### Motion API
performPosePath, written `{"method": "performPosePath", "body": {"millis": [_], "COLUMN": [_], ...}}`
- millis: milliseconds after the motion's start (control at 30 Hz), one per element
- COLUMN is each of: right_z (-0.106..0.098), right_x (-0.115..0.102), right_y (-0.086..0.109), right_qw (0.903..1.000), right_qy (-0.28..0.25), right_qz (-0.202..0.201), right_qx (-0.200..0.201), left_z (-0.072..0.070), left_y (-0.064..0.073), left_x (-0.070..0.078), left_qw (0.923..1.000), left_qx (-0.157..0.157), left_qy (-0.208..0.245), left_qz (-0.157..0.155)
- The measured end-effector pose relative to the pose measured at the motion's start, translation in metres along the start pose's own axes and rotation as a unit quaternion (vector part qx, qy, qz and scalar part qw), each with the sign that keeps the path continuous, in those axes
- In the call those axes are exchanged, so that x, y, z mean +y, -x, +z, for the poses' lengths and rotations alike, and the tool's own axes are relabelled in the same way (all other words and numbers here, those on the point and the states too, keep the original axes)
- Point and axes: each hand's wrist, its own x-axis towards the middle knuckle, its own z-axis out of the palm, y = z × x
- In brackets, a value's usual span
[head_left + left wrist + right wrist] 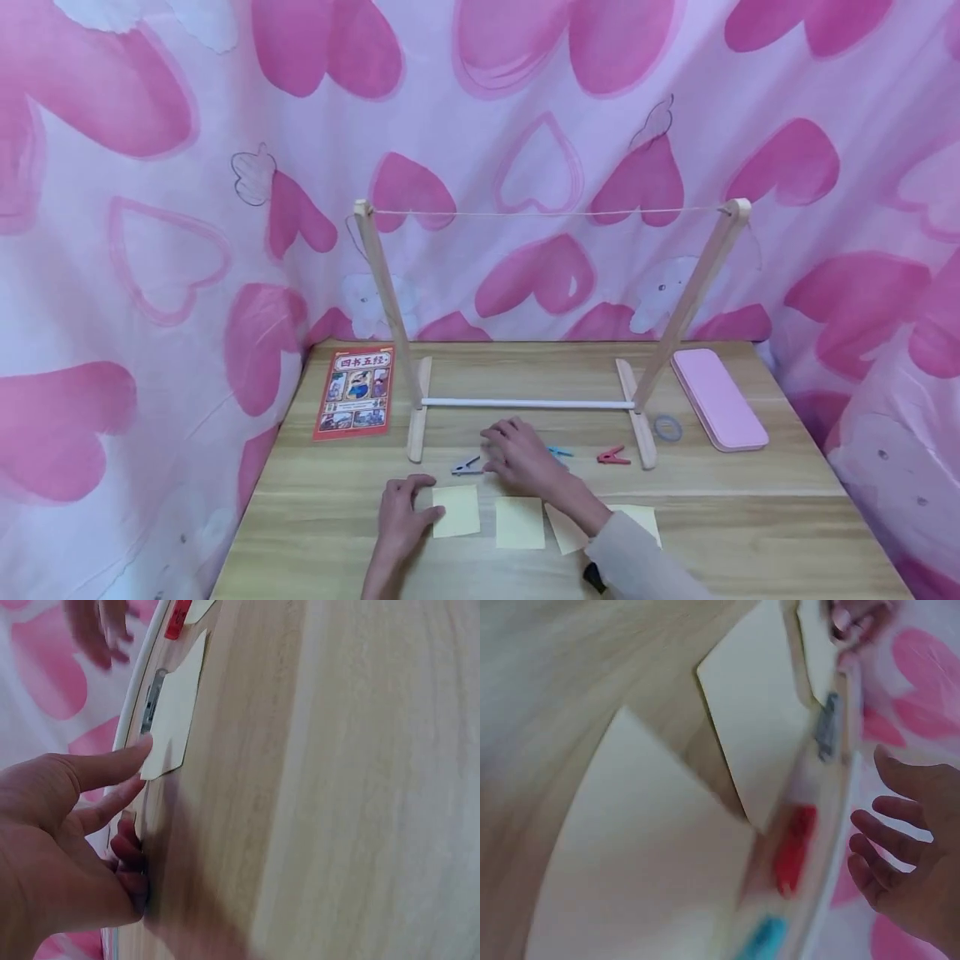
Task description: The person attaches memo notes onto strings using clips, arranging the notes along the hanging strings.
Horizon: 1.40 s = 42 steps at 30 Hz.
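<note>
Several pale yellow square paper notes lie in a row along the front of the table. At the left edge of the leftmost note (457, 511), my left hand (405, 518) rests with thumb and index fingertips right at the paper. Over the table beyond the notes hovers my right hand (520, 454), its fingers loosely bent and holding nothing, near a grey clothespin (467, 467). A blue clothespin (558, 452) and a red clothespin (613, 456) lie further right. The right wrist view shows another red clothespin (795, 847), hidden by the hand in the head view.
Behind the clothespins stands a wooden frame (690, 292) with a string (547, 213) across its top and a white rod (525, 403) low down. A red booklet (355, 393) lies left; a grey ring (667, 428) and pink case (720, 400) lie right.
</note>
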Motion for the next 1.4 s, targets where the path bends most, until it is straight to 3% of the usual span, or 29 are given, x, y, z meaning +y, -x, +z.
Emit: {"method": "performPosePath", "body": {"millis": [133, 200, 667, 767, 833, 900, 967, 1100, 1233, 1333, 1400], "right_z": [0.021, 0.029, 0.041, 0.039, 0.036, 0.031, 0.023, 0.001, -0.034, -0.064, -0.086], "right_x": [-0.002, -0.002, -0.001, -0.003, -0.003, -0.002, 0.0, 0.005, 0.006, 0.007, 0.006], "right_y": [-0.003, -0.001, 0.006, 0.005, 0.004, 0.002, 0.0, -0.005, -0.014, -0.022, -0.026], "right_qw": [0.9977, 0.997, 0.9991, 0.997, 0.992, 0.9836, 0.9736, 0.9518, 0.9324, 0.9334, 0.9386], "right_qy": [0.031, 0.028, -0.023, -0.064, -0.113, -0.167, -0.215, -0.288, -0.321, -0.309, -0.293], "right_qz": [0.007, 0.019, 0.029, 0.042, 0.056, 0.066, 0.071, 0.092, 0.141, 0.132, 0.101], "right_qx": [-0.059, -0.069, -0.023, -0.01, 0.0, 0.013, 0.027, 0.053, 0.089, 0.125, 0.151], "left_z": [0.016, 0.022, 0.031, 0.032, 0.032, 0.032, 0.032, 0.025, 0.007, -0.005, -0.014], "left_y": [0.004, 0.006, 0.02, 0.023, 0.025, 0.027, 0.028, 0.027, 0.021, 0.014, 0.008], "left_x": [0.004, 0.005, 0.003, 0.002, 0.001, -0.001, -0.003, 0.005, 0.027, 0.044, 0.056], "left_qw": [0.9989, 0.9978, 0.9961, 0.997, 0.997, 0.9929, 0.9818, 0.9651, 0.9615, 0.9624, 0.965], "left_qx": [0.014, 0.025, 0.051, 0.057, 0.074, 0.109, 0.154, 0.199, 0.185, 0.158, 0.145], "left_qy": [-0.045, -0.061, -0.072, -0.051, -0.01, 0.048, 0.109, 0.167, 0.202, 0.216, 0.214], "left_qz": [0.001, 0.0, -0.003, -0.014, -0.019, -0.005, 0.022, 0.029, -0.022, -0.045, -0.046]}}
